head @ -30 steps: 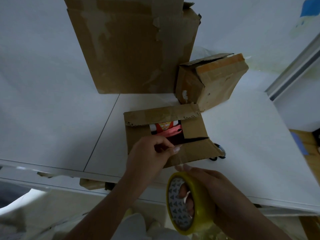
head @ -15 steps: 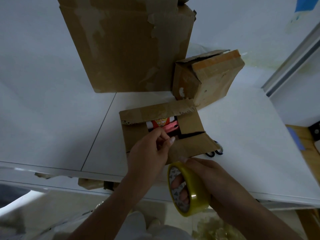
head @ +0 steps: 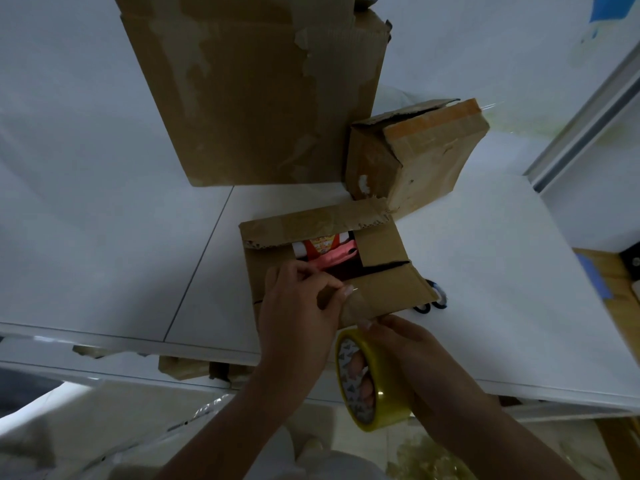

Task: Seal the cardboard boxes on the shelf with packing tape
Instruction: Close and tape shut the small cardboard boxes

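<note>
Three cardboard boxes on white shelf (head: 104,254). Tall box (head: 249,91), paper torn, stands at rear left. Left hand (head: 298,317) pinches tape strip (head: 355,306) against front flap of small open box (head: 388,289) at shelf's front; printed packet inside, lettering too small to read. Right hand (head: 415,355) grips one yellow tape roll (head: 384,393), fingers through core, just below box. Third box (head: 426,157) tilted at right rear. Scissors (head: 433,303) handles beside open box.

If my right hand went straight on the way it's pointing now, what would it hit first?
Most likely the near flap of the open box, just ahead of the right hand, which grips the tape roll. Depth is unclear, so the gap can't be judged.
</note>
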